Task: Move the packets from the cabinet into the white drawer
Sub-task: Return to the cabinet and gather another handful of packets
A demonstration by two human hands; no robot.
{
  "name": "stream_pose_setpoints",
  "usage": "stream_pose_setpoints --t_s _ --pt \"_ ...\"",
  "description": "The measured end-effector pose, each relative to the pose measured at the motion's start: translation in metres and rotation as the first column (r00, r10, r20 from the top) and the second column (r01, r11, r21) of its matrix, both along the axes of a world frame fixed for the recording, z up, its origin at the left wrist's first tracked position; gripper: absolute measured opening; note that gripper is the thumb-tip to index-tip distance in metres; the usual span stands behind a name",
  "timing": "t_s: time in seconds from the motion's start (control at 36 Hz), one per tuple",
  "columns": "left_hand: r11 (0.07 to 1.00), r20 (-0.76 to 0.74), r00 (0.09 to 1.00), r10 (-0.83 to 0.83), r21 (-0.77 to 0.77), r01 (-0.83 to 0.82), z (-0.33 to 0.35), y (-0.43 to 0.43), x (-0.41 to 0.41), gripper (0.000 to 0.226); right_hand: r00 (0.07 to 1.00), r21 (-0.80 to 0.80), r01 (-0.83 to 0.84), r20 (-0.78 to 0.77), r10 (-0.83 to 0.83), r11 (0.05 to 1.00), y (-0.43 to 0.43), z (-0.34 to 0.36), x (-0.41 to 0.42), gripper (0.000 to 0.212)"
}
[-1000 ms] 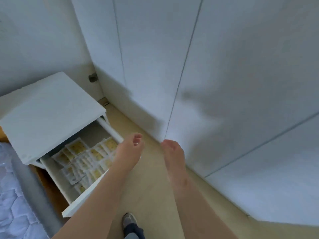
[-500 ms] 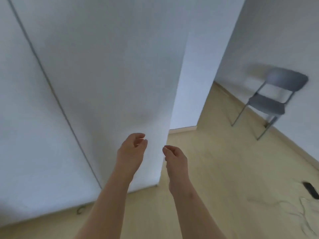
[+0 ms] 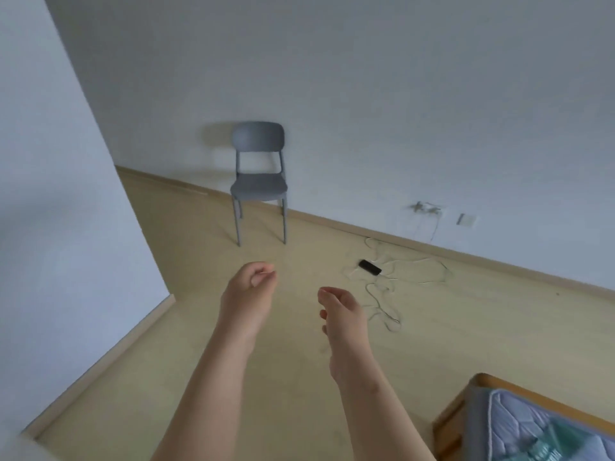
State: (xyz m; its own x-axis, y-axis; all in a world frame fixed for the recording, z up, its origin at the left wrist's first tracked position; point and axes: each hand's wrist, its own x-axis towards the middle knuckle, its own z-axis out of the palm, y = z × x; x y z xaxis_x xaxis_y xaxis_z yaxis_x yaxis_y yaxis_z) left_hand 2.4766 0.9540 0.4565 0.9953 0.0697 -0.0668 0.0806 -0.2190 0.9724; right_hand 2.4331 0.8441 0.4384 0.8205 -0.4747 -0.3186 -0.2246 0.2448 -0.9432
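Both of my arms reach forward over the pale wooden floor. My left hand (image 3: 248, 292) hangs with loosely curled fingers and holds nothing. My right hand (image 3: 342, 311) is about a hand's width to its right, fingers also loosely curled and empty. No packets, no white drawer and no open cabinet are in view. The white cabinet side (image 3: 66, 211) fills the left edge.
A grey chair (image 3: 259, 181) stands against the far white wall. A black device (image 3: 370, 267) with tangled white cables (image 3: 392, 284) lies on the floor to the right. A wooden bed corner with a mattress (image 3: 532, 424) sits at the bottom right.
My view has swung right, away from the open white drawer with packets, past the cabinet doors, to the room with the chair. Both hands stay empty ahead of me.
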Motion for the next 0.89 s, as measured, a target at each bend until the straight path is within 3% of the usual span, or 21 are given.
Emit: stream_pose_setpoints --t_s 0.22,0.44,0.69,0.89 --pt "0.953 -0.01 0.953 -0.304 -0.002 0.304 0.005 -0.129 0.127 0.014 0.974 0.002 0.227 0.003 -0.227 0.974 -0.107 0.013 0.11 0.01" --pt "0.824 -0.105 0.822 -0.559 0.034 0.565 -0.013 -0.272 0.188 0.011 0.871 0.057 0.49 -0.079 -0.486 0.87 -0.232 -0.007 0.146 0.007" --pt "0.68 -0.117 0.68 -0.724 0.042 0.732 -0.026 -0.468 0.24 0.011 0.771 0.085 0.636 -0.082 -0.631 0.767 -0.409 -0.019 0.192 0.006" --pt "0.626 -0.108 0.624 -0.774 0.018 0.779 -0.011 -0.622 0.272 0.013 0.702 0.052 0.712 -0.042 -0.711 0.7 -0.561 -0.002 0.222 0.008"
